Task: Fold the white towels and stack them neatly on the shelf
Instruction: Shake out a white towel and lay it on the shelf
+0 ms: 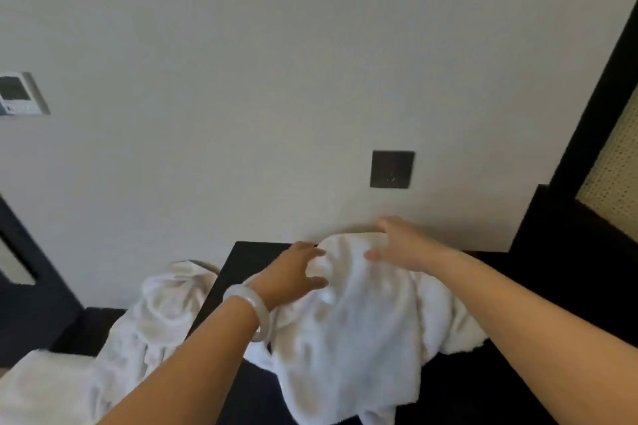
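Note:
A crumpled white towel [348, 328] lies spread over the dark shelf top [248, 259] against the wall. My left hand [293, 274], with a pale bangle on the wrist, rests on the towel's far left part, fingers spread and lightly bent. My right hand [404, 245] lies on the towel's far edge near the wall, fingers extended. Neither hand visibly pinches the cloth. A second rumpled white towel [162, 307] hangs in a heap to the left of the shelf.
More white cloth [38, 386] lies at the lower left. A dark wall socket [392, 169] sits above the shelf, and a control panel [19, 93] is on the wall at left. Dark furniture with a woven panel [611, 176] stands at right.

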### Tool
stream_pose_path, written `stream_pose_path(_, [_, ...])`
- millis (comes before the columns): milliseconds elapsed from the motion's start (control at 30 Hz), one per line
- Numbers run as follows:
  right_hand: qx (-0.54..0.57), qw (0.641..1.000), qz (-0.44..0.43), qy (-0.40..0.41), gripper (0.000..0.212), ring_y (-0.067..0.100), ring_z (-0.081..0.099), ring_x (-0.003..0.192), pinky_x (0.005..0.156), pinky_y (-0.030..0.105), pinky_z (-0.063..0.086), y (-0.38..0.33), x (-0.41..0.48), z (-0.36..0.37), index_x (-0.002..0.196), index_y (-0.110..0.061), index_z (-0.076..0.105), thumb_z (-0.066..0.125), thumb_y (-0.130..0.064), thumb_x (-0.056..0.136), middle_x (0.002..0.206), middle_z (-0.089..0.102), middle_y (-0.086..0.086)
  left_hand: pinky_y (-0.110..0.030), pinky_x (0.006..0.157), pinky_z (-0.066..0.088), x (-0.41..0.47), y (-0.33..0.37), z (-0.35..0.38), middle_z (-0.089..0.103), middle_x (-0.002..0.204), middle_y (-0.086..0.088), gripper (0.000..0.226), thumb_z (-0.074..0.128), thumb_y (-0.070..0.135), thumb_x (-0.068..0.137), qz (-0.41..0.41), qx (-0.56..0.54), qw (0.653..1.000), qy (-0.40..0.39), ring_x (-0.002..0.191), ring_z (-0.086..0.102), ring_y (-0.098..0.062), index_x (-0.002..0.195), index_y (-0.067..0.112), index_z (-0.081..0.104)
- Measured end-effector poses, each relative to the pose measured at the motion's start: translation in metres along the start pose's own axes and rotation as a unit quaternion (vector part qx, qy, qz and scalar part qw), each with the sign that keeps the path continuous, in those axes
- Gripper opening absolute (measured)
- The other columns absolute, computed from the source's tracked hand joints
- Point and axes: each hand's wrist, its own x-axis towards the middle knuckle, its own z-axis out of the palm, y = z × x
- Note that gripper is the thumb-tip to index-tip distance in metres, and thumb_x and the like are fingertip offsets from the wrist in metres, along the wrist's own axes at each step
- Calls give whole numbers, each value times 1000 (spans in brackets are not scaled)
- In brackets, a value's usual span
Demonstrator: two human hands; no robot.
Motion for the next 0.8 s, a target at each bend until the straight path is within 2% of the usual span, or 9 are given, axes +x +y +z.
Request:
stream_pose_path(67, [4,992,-59,-110,91,21,11,150,120,35,16,11,-31,50,155,-26,17,68,-53,85,163,13,1,-27,118,17,-15,-11,38,16,161,9,77,69,47,85,44,-12,996,-74,147,15,-12,150,33,31])
stream_pose_path(133, [-33,978,-83,-189,103,17,-13,150,123,38,2,27,-55,84,156,-34,1,68,-58,82,164,-13,-6,-38,122,5,-28,-18,68,-1,163,10,94,70,59,79,66,47,986,-143,150,-7,-15,154,38,16])
stream_pose_path(233, [-116,968,-114,-191,116,15,-34,142,120,41,-12,45,-68,111,155,-36,-11,71,-59,76,153,-37,-11,-50,119,-12,-35,-24,102,-25,160,4,116,68,71,69,75,175,968,-166,142,-35,-24,154,38,-5])
stream_pose_path(333, [-138,969,-123,-164,125,13,-41,136,117,39,-18,53,-67,123,153,-37,-17,74,-61,71,147,-45,-11,-57,116,-15,-32,-23,121,-32,157,-4,123,65,75,68,68,242,957,-143,138,-40,-33,153,34,-15])
stream_pose_path(433, [-140,973,-123,-138,118,15,-39,139,116,37,-19,57,-62,131,154,-37,-13,70,-62,74,151,-42,-8,-53,117,-16,-28,-25,126,-22,161,-3,98,54,66,85,61,272,956,-94,143,-31,-33,153,37,-9])
stream_pose_path(500, [-120,978,-123,-122,104,16,-33,144,116,35,-17,57,-61,133,155,-39,-6,65,-59,81,155,-36,-9,-48,118,-12,-25,-26,122,-5,164,4,71,43,59,94,59,259,962,-64,148,-21,-28,153,42,7])
stream_pose_path(633, [-35,985,-112,-126,90,15,-23,148,119,36,-12,49,-63,125,155,-41,6,61,-58,86,160,-22,-11,-36,119,8,-20,-14,94,38,152,14,47,41,53,98,27,75,995,-58,148,15,-16,141,34,48])
stream_pose_path(733, [124,978,-79,-151,105,10,-6,150,123,40,5,34,-65,108,154,-41,6,69,-66,74,162,-2,-14,-30,107,36,-18,1,55,63,123,10,42,51,53,94,-2,-128,991,-44,117,54,-10,121,24,65])
stream_pose_path(800, [223,966,-63,-115,104,6,22,144,118,36,26,22,-64,97,152,-39,19,73,-67,67,156,25,-16,-26,87,46,-20,12,32,68,93,8,37,51,53,93,-2,-177,984,-7,88,61,-10,100,21,70])
